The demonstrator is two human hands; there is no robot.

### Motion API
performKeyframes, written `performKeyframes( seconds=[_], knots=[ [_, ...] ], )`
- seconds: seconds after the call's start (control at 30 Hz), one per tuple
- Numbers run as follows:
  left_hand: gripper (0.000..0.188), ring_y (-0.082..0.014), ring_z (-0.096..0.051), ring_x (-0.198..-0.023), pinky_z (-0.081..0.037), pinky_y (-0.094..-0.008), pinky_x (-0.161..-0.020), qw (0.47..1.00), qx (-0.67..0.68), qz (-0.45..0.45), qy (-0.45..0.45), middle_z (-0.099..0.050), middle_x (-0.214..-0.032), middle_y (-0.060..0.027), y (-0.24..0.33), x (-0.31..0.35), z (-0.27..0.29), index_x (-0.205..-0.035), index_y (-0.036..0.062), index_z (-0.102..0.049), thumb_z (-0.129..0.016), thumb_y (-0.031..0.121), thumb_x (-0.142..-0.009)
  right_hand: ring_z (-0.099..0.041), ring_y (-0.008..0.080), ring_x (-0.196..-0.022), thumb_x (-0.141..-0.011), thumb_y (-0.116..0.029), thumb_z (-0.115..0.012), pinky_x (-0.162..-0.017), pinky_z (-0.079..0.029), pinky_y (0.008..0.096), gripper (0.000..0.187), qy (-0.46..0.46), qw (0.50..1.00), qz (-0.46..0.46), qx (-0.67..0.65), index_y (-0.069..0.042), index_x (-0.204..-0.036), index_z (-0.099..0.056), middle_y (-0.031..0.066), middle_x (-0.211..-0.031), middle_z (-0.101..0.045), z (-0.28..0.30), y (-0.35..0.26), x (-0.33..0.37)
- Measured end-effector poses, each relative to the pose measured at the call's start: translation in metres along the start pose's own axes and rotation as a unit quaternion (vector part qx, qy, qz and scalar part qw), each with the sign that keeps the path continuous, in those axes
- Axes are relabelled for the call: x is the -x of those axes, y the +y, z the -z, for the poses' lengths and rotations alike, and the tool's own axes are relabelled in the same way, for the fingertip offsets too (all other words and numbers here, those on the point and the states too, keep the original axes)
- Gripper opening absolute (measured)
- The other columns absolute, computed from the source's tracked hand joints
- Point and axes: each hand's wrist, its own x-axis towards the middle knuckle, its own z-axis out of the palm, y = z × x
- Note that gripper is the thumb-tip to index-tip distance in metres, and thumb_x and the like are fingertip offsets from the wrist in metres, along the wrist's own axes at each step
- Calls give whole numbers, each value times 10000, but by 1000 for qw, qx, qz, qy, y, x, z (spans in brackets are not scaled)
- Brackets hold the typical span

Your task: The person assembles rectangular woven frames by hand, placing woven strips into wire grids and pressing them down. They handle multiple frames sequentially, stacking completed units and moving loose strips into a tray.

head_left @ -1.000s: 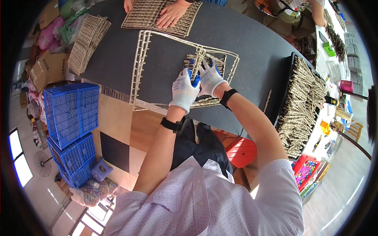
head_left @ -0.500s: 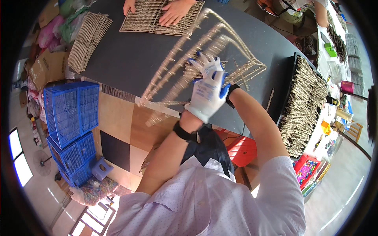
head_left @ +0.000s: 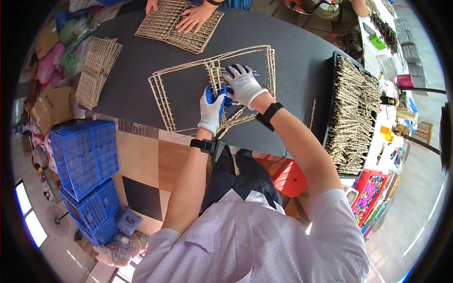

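Observation:
Several open rectangular frames [head_left: 165, 109], tan and rope-like with small pegs along their bars, lie stacked on the dark table before me. My left hand [head_left: 212, 109], in a white glove with blue fingertips, is closed around the frames' middle bars. Over those same bars and just to the right, my right hand [head_left: 244, 86] lies palm down, gloved alike, its fingers spread. The two hands nearly touch, and what is under the right palm is hidden. Loose twisted rope sticks [head_left: 232, 121] lie crossed below my hands, partly over the frames' near edge.
A black tray [head_left: 331, 89] heaped with twisted sticks [head_left: 351, 118] stands at the right; a single stick [head_left: 313, 113] lies beside it. Across the table a co-worker's hands [head_left: 192, 20] rest on a filled woven panel [head_left: 163, 23]. More panels [head_left: 97, 70] and blue crates [head_left: 85, 155] are left.
The frames, tilted up and blurred before, now lie flat on the table. My hands have parted from their overlap, the left moving to the middle bars. The co-worker's panel appears further left in view.

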Motion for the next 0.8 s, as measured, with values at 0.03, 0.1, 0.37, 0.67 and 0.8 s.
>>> performKeyframes(
  seconds=[0.03, 0.1, 0.37, 0.67, 0.8],
  knots=[
    [210, -104, -611, -729, -532, -258, -638, 1000, 16, -3, 4, -636, -918, -51, -3, 0, -1, -1065, -2, -575, -614, -4, -859, -323, 359, -1361, -923, -294, -527, -1105, -269, 510, 535, 0, 999, -12, -52, -70, -1394, -412, 187, -1444, -381, 8, -3, 8],
    [224, -100, -607, -776, -529, -259, -653, 999, -3, -34, 16, -635, -955, -42, -20, -9, 0, -1081, 6, -574, -615, -8, -861, -389, 350, -1307, -895, -260, -566, -1085, -310, 489, 532, 7, 992, -21, -122, -65, -1371, -431, 178, -1412, -418, 17, -6, 25],
    [202, -122, -594, -648, -530, -276, -594, 997, 66, -17, -24, -634, -903, -52, 12, 9, -12, -1075, -1, -577, -588, -15, -874, -624, 339, -983, -802, -61, -657, -874, -494, 392, 353, 347, 864, -137, -337, -38, -1152, -615, 170, -1112, -635, 96, -4, 173],
    [176, -146, -580, -596, -524, -295, -552, 991, 40, -70, 106, -587, -850, -39, 50, 27, 40, -1061, 20, -586, -587, 19, -885, -625, 276, -910, -873, -285, -586, -812, -466, 403, 442, 62, 990, -66, -108, -136, -1285, -524, 118, -950, -651, -39, -33, 165],
    [179, -147, -578, -603, -521, -298, -564, 986, 26, -67, 149, -588, -860, -37, 63, 42, 53, -1062, 32, -584, -592, 37, -883, -640, 261, -897, -918, -262, -518, -807, -462, 399, 531, -54, 997, 14, -49, -112, -1412, -393, 104, -950, -666, -60, -63, 114]
  ],
)
